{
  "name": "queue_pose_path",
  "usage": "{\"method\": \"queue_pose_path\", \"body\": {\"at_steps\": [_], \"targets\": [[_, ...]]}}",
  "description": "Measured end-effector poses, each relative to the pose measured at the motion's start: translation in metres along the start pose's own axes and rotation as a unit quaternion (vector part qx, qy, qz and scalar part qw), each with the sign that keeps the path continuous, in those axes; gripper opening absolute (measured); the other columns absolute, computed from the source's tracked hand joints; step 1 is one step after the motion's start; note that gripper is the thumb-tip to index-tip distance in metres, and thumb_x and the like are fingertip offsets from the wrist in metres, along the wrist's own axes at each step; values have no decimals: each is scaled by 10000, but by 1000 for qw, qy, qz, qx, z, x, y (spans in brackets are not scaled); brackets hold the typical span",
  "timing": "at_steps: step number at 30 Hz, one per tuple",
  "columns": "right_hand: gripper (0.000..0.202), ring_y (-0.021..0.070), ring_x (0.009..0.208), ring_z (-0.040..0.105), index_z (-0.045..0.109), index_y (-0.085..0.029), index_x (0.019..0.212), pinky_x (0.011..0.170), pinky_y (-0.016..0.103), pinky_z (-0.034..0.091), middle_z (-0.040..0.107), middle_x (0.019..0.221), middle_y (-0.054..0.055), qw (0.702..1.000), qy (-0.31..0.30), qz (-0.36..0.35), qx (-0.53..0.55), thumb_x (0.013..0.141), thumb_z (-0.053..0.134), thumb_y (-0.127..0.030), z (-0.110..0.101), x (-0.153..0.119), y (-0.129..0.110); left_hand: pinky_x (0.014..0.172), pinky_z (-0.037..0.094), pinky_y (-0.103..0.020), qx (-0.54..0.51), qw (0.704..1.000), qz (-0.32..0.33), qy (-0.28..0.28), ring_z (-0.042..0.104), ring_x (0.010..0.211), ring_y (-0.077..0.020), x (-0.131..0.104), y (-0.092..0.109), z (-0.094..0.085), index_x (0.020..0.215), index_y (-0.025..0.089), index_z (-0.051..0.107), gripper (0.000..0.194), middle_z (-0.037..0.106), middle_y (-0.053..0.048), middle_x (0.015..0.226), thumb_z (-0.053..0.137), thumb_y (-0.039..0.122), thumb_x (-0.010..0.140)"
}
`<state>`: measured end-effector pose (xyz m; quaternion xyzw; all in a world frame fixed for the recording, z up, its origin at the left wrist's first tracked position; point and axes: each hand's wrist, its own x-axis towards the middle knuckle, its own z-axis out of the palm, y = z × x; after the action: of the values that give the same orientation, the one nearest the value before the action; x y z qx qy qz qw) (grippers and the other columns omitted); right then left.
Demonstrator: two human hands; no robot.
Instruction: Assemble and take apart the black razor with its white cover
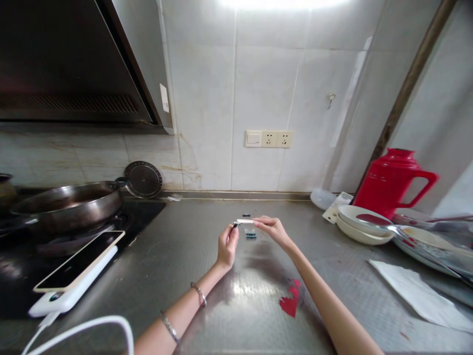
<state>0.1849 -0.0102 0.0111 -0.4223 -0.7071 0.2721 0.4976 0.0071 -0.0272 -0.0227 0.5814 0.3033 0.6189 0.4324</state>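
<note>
My left hand is closed, thumb against fingers, on the dark end of a slim white stick-like object. Its other end is pinched in the fingertips of my right hand, so the object spans level between both hands above the counter. What exactly it is, I cannot make out. Just below it on the metal counter lies a small clear piece with dark teal bands. A short black piece is a little behind. Nearer me, between my forearms, rests a ragged red paper piece.
On the left, a pan stands on the black stove, with a phone on a white power bank and cable. At right are stacked bowls, a red thermos jug, plates and a white napkin.
</note>
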Motion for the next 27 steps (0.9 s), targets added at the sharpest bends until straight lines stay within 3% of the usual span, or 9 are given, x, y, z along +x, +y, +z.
{"method": "queue_pose_path", "body": {"at_steps": [13, 22, 27], "targets": [[341, 209, 851, 575, 720, -196, 954, 766, 318, 422, 690, 908, 66, 999, -9, 13, 45, 750, 606, -444, 3, -1, 2, 398, 239, -192, -70, 997, -12, -6, 275, 426, -58, -2, -3, 4, 667, 191, 385, 366, 305, 72, 515, 478, 508, 824], [348, 217, 873, 578, 719, -189, 952, 794, 331, 421, 693, 914, 66, 998, -17, 18, 53, 747, 610, -447, 3, -2, 7, 399, 252, -198, -65, 998, -4, -1, 286, 419, -59, 0, -1, 4, 657, 191, 381, 382, 307, 72, 511, 467, 524, 823], [335, 210, 882, 577, 712, -205, 976, 806, 326, 413, 691, 936, 56, 999, 8, -4, 40, 790, 568, -443, 0, -1, -5, 434, 267, -205, -20, 1000, 6, -7, 313, 443, -66, -1, -7, 2, 659, 191, 382, 370, 326, 67, 515, 433, 504, 850]]}}
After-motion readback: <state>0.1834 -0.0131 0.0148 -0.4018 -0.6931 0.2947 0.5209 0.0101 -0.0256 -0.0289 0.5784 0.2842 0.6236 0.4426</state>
